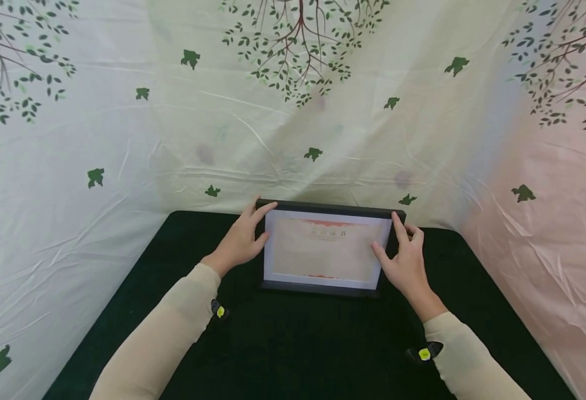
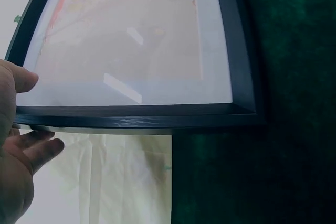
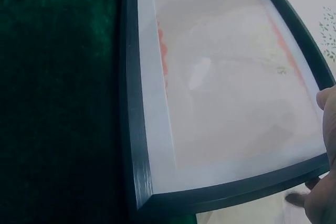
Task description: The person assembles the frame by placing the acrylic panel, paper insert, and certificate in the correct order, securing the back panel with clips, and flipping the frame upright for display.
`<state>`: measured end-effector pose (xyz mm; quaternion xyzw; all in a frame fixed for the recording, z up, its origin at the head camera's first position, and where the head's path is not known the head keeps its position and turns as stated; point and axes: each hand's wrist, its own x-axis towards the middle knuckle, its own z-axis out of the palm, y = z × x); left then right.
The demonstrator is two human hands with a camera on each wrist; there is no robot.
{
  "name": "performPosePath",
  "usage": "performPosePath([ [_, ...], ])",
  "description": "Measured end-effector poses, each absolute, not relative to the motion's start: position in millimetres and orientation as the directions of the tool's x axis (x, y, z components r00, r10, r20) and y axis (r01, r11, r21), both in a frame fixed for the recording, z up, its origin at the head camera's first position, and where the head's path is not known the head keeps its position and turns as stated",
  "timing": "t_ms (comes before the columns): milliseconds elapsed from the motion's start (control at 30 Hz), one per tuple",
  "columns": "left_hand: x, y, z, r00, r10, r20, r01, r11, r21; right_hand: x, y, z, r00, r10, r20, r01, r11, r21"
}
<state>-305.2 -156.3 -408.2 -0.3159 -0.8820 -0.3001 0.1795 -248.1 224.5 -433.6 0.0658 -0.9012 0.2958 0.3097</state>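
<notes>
A black picture frame (image 1: 318, 287) stands tilted back on the dark green table, a pale certificate with red edging (image 1: 323, 250) inside its white border. My left hand (image 1: 240, 236) grips its upper left side; in the left wrist view the thumb (image 2: 25, 78) lies over the front and other fingers (image 2: 44, 153) reach along the outer side. On the opposite side, my right hand (image 1: 405, 258) holds the upper right corner, its thumb (image 1: 380, 254) over the front. Part of the right fingers is hidden behind the frame in the right wrist view.
Dark green cloth covers the table (image 1: 293, 344). Close behind its far edge hangs a pale curtain (image 1: 253, 144) printed with leaves and branches, which continues down both sides. A dark wrist strap (image 1: 219, 309) sits on the left sleeve, another strap (image 1: 425, 353) on the right.
</notes>
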Motion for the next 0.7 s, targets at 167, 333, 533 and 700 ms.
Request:
performPosePath([
  [167,-300,-156,-413,-0.742,0.457,0.49,0.656,0.644,0.394,-246,227,-437,-0.791,0.077,0.607,-0.309,0.806,-0.505],
  [333,-298,-156,-418,-0.751,0.466,0.467,0.648,0.656,0.386,-245,229,-444,-0.808,0.066,0.585,-0.283,0.829,-0.483],
  [533,-292,-161,-428,-0.77,0.482,0.419,0.628,0.692,0.357,-242,235,-454,-0.84,0.004,0.542,-0.281,0.852,-0.442],
  [700,-277,-176,-436,-0.802,0.47,0.369,0.582,0.754,0.305,-231,246,-460,-0.864,-0.045,0.501,-0.289,0.86,-0.421],
])
